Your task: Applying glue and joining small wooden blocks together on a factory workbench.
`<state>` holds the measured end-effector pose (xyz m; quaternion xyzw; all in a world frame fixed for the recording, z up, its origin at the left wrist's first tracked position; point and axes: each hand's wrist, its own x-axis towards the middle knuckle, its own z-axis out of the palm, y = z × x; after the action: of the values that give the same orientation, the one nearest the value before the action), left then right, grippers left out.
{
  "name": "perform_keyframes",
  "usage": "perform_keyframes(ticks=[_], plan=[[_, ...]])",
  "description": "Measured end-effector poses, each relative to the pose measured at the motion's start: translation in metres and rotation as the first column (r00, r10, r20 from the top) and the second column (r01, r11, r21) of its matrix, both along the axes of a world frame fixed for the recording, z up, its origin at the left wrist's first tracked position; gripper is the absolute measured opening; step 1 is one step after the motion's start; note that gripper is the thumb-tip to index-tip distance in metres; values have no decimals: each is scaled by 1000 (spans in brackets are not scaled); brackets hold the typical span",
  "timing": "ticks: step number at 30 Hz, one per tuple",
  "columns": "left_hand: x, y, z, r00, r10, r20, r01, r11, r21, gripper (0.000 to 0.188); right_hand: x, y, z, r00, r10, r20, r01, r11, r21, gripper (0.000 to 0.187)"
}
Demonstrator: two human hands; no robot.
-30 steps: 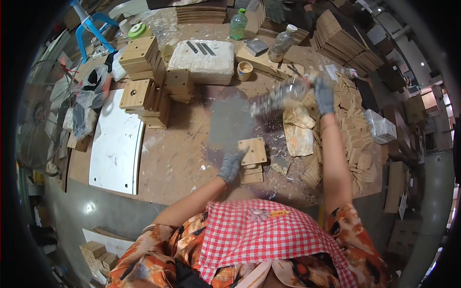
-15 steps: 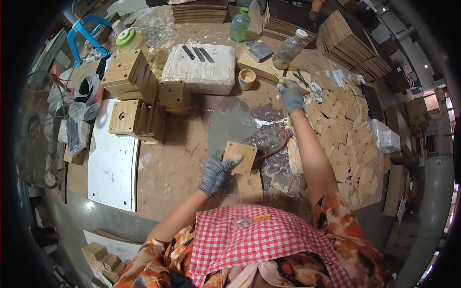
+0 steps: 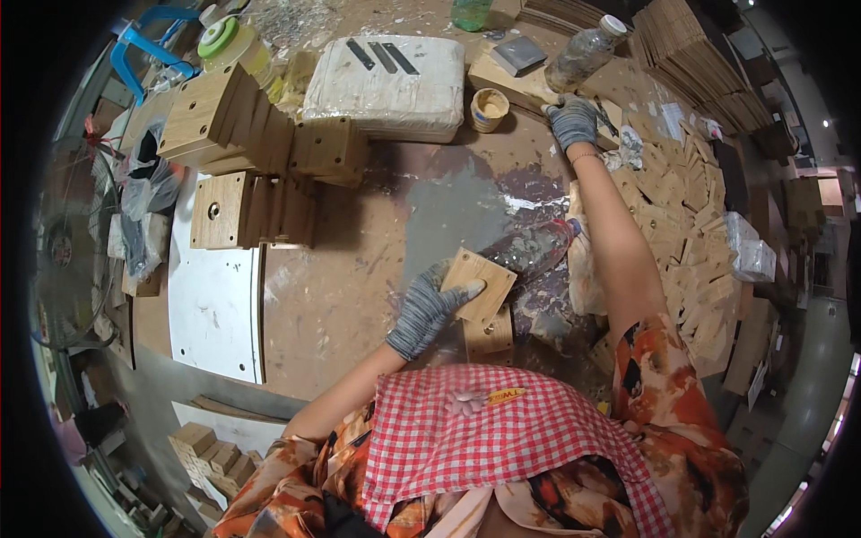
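Observation:
My left hand [image 3: 423, 309], in a grey knit glove, grips a square wooden piece [image 3: 482, 287] with small corner holes, its thumb flat on the face. Partly beneath lies another wooden piece [image 3: 489, 337]. A clear plastic bottle [image 3: 531, 255] with dark contents rests on its side just beyond. My right hand [image 3: 574, 124], also gloved, reaches far forward to the right end of a wooden block [image 3: 502, 79]. Its fingers are curled; whatever they hold is hidden. A small cup of tan paste [image 3: 489, 109] stands left of this hand.
Stacked wooden blocks [image 3: 224, 125] stand at left, beside a white panel [image 3: 215, 305]. A white wrapped package [image 3: 386, 94] bears several dark strips. Loose wooden pieces [image 3: 682, 242] are heaped at right. Behind the right hand stands an upright bottle [image 3: 585, 56]; brown sheets [image 3: 691, 63] are stacked farther back.
The whole view has shifted, bringing the table lower in the picture. The wooden piece in my left hand has turned clockwise. My right hand stays by the block, its fingers more curled.

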<state>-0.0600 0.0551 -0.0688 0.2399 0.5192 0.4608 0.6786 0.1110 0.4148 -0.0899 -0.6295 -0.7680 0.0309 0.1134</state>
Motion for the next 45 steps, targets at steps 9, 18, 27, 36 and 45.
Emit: perform_keyframes(ticks=[9, 18, 27, 36, 45], plan=[[2, -8, -11, 995, 41, -93, -33, 996, 86, 56, -32, -35, 28, 923, 263, -282, -283, 959, -32, 30], [-3, -6, -5, 989, -5, -147, 16, 997, 77, 56, -73, -37, 16, 941, 249, 230, -260, 966, 18, 25], [-2, -11, -10, 969, -63, -237, 85, 993, 83, 65, -70, -42, 16, 967, 250, 56, -251, 968, 17, 27], [-4, -10, 12, 989, 120, -88, -113, 991, 77, 57, -50, -81, 18, 936, 315, -160, -300, 947, 112, 23], [-15, -16, 33, 988, 153, -14, -150, 983, 105, 36, -2, -192, 87, 97, -453, -886, -423, 787, -449, 34]])
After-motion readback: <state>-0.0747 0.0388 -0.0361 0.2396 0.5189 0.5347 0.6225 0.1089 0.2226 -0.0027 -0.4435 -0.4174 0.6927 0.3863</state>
